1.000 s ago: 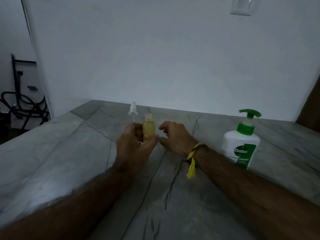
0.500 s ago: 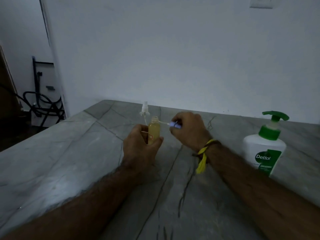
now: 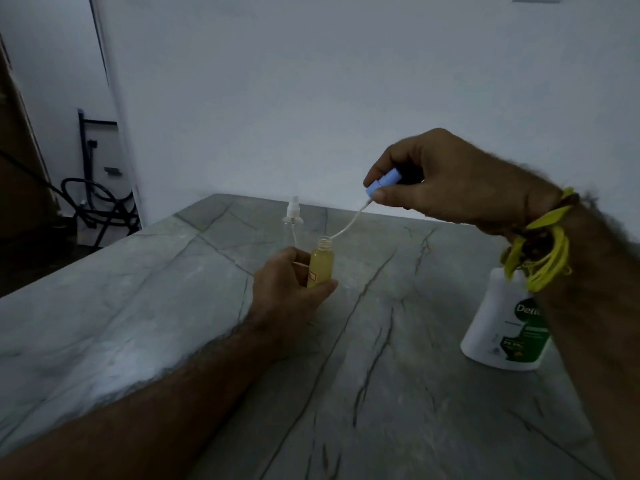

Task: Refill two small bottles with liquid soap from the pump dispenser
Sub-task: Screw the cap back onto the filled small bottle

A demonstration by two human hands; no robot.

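Observation:
My left hand grips a small yellow bottle standing upright on the grey marble counter; its neck is uncapped. My right hand is raised above and to the right, pinching a blue spray cap. The cap's thin white tube curves down with its tip at the bottle's mouth. A second small clear bottle with a white spray top stands just behind my left hand. The white and green pump dispenser stands at the right, its pump head hidden behind my right wrist.
A white wall rises behind the counter's far edge. At the far left, past the counter's corner, a dark hose and a metal frame sit on the floor. Yellow bands hang from my right wrist.
My right hand has lifted up and to the right with the blue cap, drawing its tube almost out of the yellow bottle. My left hand still holds the bottle.

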